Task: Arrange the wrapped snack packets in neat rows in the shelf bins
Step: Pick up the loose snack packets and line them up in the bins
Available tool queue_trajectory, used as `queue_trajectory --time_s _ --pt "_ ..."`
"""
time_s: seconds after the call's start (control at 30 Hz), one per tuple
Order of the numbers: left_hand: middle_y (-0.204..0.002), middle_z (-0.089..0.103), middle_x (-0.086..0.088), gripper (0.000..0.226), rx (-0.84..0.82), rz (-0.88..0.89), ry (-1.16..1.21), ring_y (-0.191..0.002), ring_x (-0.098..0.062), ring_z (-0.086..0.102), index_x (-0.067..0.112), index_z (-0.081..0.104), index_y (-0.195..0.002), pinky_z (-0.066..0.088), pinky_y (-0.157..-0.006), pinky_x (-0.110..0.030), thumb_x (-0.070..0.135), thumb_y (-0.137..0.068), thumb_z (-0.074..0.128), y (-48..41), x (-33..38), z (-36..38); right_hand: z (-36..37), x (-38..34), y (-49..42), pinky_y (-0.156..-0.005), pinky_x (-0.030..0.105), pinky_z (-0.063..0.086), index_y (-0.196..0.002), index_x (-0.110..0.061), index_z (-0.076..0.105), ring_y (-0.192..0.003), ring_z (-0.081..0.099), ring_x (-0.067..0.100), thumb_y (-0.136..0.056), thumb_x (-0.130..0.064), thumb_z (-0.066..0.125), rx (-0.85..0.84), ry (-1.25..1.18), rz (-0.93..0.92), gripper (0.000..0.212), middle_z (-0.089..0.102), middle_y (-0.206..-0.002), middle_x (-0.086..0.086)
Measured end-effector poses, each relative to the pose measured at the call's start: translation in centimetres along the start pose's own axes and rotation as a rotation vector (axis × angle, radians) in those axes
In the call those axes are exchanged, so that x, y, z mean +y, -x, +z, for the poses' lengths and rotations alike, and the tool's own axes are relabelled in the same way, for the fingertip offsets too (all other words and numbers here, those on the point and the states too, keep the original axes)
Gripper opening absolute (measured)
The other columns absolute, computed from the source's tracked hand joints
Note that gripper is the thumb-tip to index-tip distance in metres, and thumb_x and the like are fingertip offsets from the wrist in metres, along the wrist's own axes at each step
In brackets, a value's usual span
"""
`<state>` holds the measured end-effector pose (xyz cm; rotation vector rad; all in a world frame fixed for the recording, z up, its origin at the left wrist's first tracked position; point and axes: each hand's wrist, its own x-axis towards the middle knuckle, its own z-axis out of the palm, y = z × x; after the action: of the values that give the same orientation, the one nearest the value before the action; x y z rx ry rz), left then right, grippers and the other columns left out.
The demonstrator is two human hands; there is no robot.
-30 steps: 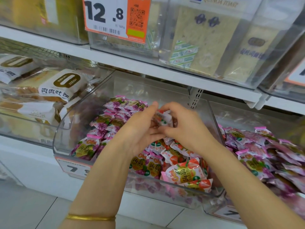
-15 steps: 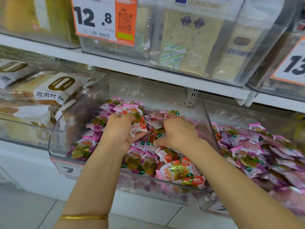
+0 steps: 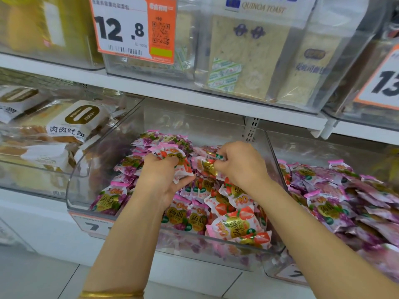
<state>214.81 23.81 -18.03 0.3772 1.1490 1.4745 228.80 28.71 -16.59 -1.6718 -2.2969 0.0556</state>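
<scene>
Head view: left hand [image 3: 158, 180] gripped a strawberry packet [image 3: 176, 157], held just above the pile in the middle clear bin [image 3: 77, 182]. Just to its right, the right hand [image 3: 243, 167] pinched another packet [image 3: 206, 167] on the heap. The right-hand bin [image 3: 313, 147] held purple-wrapped packets [image 3: 336, 203].

Right tag [image 3: 386, 83]: clipped by frame edge, only "13" shows.
Bin tag [image 3: 92, 226]: "7" legible, rest behind forearm [image 3: 129, 234].
Bangle [image 3: 112, 295]: cut at bottom edge.
Left hand [image 3: 159, 180]: fingertips hidden behind packet [image 3: 176, 157].
12.8 tag [image 3: 121, 29]: small print unreadable.
</scene>
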Motion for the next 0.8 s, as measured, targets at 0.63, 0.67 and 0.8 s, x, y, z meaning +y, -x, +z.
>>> queue_trajectory --time_s 0.63,0.67,0.8 --pt "-0.109 0.066 -0.025 0.03 -0.429 0.117 -0.009 -0.096 -0.034 0.068 -0.007 0.048 -0.121 0.058 -0.079 -0.044 0.004 -0.093 0.052 3.7 -3.0 3.8 -4.5 2.3 6.2 -0.072 0.049 0.055 -0.081 -0.011 0.061 -0.075 0.065 0.026 -0.091 -0.038 0.053 0.038 -0.682 -0.014 0.03 0.063 -0.077 0.01" --pt "-0.107 0.067 -0.024 0.028 -0.433 0.13 -0.044 -0.094 -0.033 0.069 -0.007 0.049 -0.119 0.058 -0.078 -0.044 0.002 -0.092 0.053 4.1 -3.3 4.3 -4.7 2.8 6.7 -0.069 0.046 0.056 -0.083 -0.015 0.059 -0.075 0.065 0.025 -0.088 -0.035 0.059 0.042 -0.7 0.013 0.021 0.063 -0.079 0.007" --pt "-0.107 0.068 -0.018 0.03 -0.497 0.201 -0.175 -0.095 -0.033 0.068 0.002 0.052 -0.119 0.056 -0.081 -0.051 -0.001 -0.09 0.055 6.1 -4.8 7.0 -6.2 6.0 9.0 -0.066 0.033 0.059 -0.108 -0.017 0.056 -0.083 0.066 0.016 -0.084 -0.023 0.067 -0.029 -0.935 0.2 0.027 0.064 -0.102 0.004"
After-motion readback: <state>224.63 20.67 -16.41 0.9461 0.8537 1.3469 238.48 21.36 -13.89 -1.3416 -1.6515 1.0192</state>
